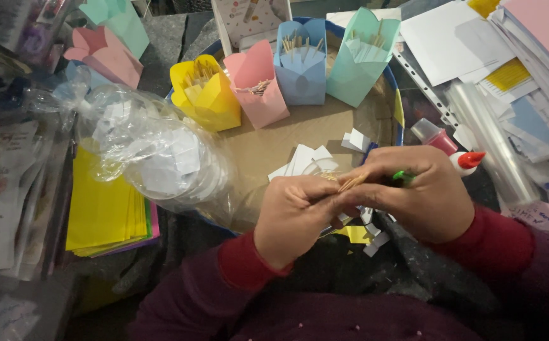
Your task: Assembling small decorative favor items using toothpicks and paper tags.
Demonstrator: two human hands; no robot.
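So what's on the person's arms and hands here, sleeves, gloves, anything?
No gloves: the left hand and right hand are bare. Each arm wears a dark maroon sleeve with a brighter red cuff at the wrist. No rings or watch visible.

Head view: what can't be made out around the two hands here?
- Toothpicks: their number and lower ends, covered by the left hand and right hand.
- Green object: only a tip shows past the right hand.
- Bag of white paper pieces: shapes blurred by crinkled plastic.
- Glue bottle: partly behind the right hand.
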